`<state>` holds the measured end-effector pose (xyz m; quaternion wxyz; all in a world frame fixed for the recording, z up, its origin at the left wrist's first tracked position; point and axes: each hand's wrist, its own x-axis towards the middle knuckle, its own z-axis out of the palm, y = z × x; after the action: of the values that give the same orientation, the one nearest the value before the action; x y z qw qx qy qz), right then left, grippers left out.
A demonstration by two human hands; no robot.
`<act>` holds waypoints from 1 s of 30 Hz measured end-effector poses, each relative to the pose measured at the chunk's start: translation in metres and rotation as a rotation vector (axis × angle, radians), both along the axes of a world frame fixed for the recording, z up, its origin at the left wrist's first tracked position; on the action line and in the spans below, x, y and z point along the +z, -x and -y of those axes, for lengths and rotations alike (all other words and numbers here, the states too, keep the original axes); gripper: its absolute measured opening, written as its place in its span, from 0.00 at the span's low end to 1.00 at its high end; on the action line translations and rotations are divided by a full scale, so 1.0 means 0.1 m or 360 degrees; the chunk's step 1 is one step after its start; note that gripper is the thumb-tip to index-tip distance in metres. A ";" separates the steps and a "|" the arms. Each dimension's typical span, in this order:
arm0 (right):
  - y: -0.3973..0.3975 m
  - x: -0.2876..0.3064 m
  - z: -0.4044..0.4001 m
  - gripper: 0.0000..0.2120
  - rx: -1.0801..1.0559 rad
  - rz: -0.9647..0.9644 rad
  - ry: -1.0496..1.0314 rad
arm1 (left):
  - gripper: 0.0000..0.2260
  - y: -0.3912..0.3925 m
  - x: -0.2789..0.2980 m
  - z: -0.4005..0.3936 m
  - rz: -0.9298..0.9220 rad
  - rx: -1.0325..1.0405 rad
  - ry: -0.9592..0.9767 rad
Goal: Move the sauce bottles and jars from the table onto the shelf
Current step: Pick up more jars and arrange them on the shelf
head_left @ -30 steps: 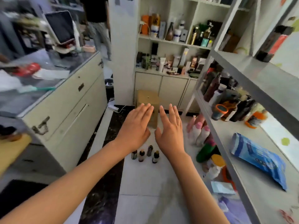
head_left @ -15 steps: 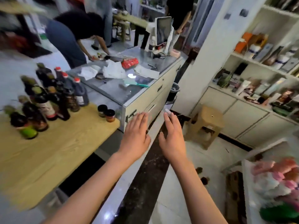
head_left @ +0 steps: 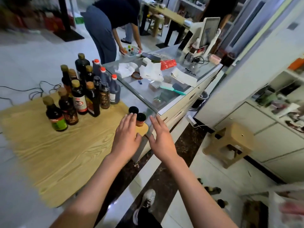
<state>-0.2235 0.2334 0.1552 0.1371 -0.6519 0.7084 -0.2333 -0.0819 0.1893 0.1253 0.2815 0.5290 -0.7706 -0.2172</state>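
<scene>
Two small jars (head_left: 137, 115) stand at the wooden table's (head_left: 54, 155) near corner, beside the clustered sauce bottles (head_left: 82, 94); both the left hand (head_left: 126, 139) and right hand (head_left: 162, 142) hover empty, fingers spread, apparently ready to take one jar each

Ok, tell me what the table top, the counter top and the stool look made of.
Table top: light wood or wood-look laminate, matte, with visible grain lines. Counter top: seemingly glass, glossy and reflective, with a pale edge. Stool: probably tan moulded plastic, uniform and dull.
</scene>
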 end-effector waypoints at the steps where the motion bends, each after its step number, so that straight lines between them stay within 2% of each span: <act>1: 0.00 -0.04 0.09 0.32 0.0010 0.0020 -0.0018 | 0.32 0.00 -0.03 0.06 0.0007 -0.0002 -0.0035; 7: 0.22 -0.49 0.84 0.32 -0.0013 0.0201 -0.0197 | 0.30 0.20 -0.33 0.65 0.0189 -0.0031 -0.0198; 13: 0.52 -1.07 1.51 0.28 -0.0099 0.0373 -0.0462 | 0.29 0.60 -0.68 1.48 0.0358 0.0014 -0.0512; 16: 0.58 -1.36 1.80 0.28 -0.0138 0.0355 -0.0552 | 0.27 0.80 -0.85 1.93 0.0435 0.0048 -0.0625; 20: 0.56 -1.69 2.08 0.28 -0.0221 0.0117 -0.0779 | 0.25 0.91 -1.12 2.32 0.0617 0.0027 -0.0733; 25: 0.60 -1.94 2.19 0.34 -0.0207 0.0060 -0.1005 | 0.32 0.91 -1.40 2.59 0.0800 0.0064 -0.0763; 27: 0.61 -2.04 2.23 0.37 -0.0178 0.0058 -0.1033 | 0.35 0.96 -1.49 2.66 0.0835 0.0038 -0.0747; 30: 0.62 -2.16 2.25 0.37 -0.0140 0.0151 -0.0974 | 0.36 1.04 -1.60 2.74 0.0840 -0.0010 -0.0755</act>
<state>-0.2858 0.0085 -0.0604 0.3497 -0.5375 0.7660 -0.0451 -0.1861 -0.0843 -0.0349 -0.0587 0.6152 -0.7465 -0.2466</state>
